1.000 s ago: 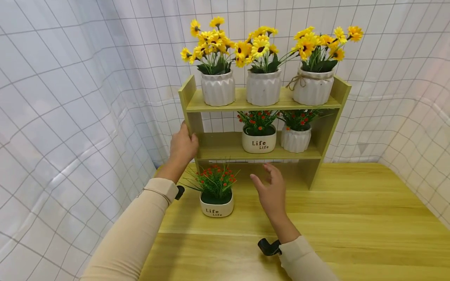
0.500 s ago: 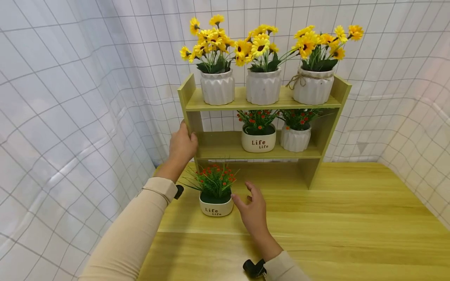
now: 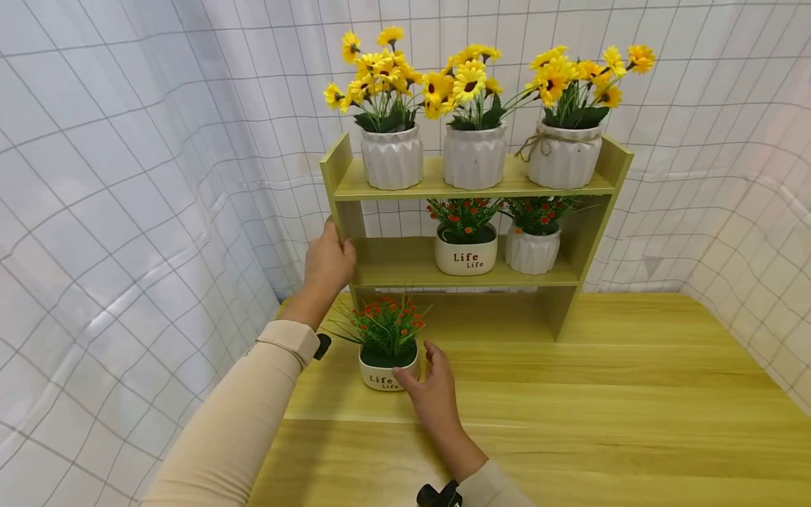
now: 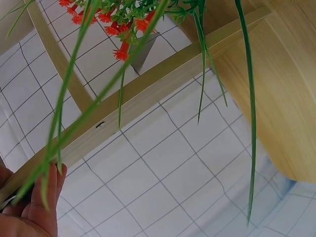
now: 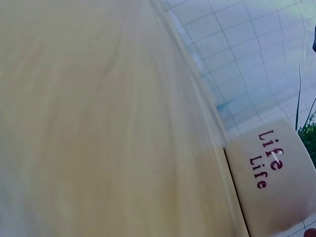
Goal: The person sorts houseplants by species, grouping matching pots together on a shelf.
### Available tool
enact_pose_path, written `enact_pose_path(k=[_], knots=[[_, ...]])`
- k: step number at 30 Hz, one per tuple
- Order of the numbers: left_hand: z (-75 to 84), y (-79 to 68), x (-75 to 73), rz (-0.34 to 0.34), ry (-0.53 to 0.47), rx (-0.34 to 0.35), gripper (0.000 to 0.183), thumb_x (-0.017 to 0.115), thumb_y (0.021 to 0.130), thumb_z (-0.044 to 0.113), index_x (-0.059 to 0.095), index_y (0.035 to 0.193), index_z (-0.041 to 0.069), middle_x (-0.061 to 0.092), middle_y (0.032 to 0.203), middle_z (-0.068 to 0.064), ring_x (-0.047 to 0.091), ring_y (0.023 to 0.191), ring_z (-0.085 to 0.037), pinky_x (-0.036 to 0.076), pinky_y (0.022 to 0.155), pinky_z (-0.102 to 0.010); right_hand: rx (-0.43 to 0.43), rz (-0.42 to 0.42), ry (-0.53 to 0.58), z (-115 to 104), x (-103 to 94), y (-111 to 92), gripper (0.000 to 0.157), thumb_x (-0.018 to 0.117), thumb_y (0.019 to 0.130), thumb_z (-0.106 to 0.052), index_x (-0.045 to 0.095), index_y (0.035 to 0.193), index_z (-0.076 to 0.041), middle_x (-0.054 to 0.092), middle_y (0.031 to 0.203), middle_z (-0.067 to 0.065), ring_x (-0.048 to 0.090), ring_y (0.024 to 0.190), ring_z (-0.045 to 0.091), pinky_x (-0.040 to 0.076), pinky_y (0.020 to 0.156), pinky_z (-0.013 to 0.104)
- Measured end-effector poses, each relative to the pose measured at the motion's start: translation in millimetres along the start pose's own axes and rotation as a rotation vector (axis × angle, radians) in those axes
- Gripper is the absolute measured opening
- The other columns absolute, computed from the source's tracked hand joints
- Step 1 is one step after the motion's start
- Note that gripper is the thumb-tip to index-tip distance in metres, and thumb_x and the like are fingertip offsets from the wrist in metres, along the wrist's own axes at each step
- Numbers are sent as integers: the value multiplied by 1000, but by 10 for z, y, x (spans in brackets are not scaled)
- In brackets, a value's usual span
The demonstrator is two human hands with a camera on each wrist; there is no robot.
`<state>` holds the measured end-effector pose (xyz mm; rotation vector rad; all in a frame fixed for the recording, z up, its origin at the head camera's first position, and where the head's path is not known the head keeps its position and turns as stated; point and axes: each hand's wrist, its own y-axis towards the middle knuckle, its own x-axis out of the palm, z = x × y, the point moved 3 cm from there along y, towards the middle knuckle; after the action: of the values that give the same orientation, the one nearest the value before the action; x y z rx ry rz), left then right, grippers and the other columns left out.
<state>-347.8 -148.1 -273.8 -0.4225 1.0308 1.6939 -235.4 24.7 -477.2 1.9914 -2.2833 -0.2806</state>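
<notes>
My left hand (image 3: 328, 260) grips the left side panel of a small wooden shelf (image 3: 393, 262). In the left wrist view its fingers (image 4: 42, 205) curl over the panel edge, while grass blades and red blooms hang close to the camera. On the table before the shelf's lower left stands an upright white "Life" pot (image 3: 379, 378) of red-flowered greenery. My right hand (image 3: 434, 398) is spread at this pot's right, thumb overlapping its front and fingers by its right side. The right wrist view shows the pot wall (image 5: 276, 197) with its lettering and a fingertip at the lower corner.
Three white pots of yellow flowers stand on the top board, including a left pot (image 3: 393, 162) and a right one tied with twine (image 3: 564, 162). The middle board bears another "Life" pot (image 3: 465, 260) and a ribbed white pot (image 3: 533, 253). Gridded curtains surround the wooden table (image 3: 633, 401).
My right hand has moved left and down from in front of the shelf's lower opening to the "Life" pot on the table. The left hand keeps its grip on the panel.
</notes>
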Motion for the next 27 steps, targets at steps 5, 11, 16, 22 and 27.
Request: enact_pose_path(k=[5,11,16,22,27], knots=[[23,-1,-1,-14,-12,-6,41,49,101,17,44,138,2,65,109,-31,66,93,-48,54,71,-56,12,8,-16,47,60,-12,82,82,83,-25,39,144,9,38,148,27,33,141,41,32,111,51],[26,-1,-4,-14,-10,-6,42,48,101,17,43,140,2,65,111,-31,65,95,-48,54,74,-56,11,21,-2,99,126,-13,81,82,82,-22,39,143,9,39,147,28,36,140,40,33,110,51],[17,-12,-6,-15,-14,-11,42,48,101,17,43,140,2,65,112,-30,66,95,-47,54,73,-55,6,19,-36,116,143,14,83,81,83,-28,39,146,6,41,148,25,38,139,37,33,110,52],[5,-17,4,-22,-15,-12,43,47,102,18,42,142,1,64,112,-30,67,94,-46,55,70,-54,-16,14,-63,122,165,58,86,82,81,-28,38,147,6,46,146,23,44,134,36,37,107,53],[13,-18,-4,-29,-15,-15,44,47,102,18,41,143,1,64,112,-31,67,93,-45,55,71,-53,-10,14,-57,133,193,91,88,85,79,-26,38,147,5,47,145,22,46,132,36,38,106,53]])
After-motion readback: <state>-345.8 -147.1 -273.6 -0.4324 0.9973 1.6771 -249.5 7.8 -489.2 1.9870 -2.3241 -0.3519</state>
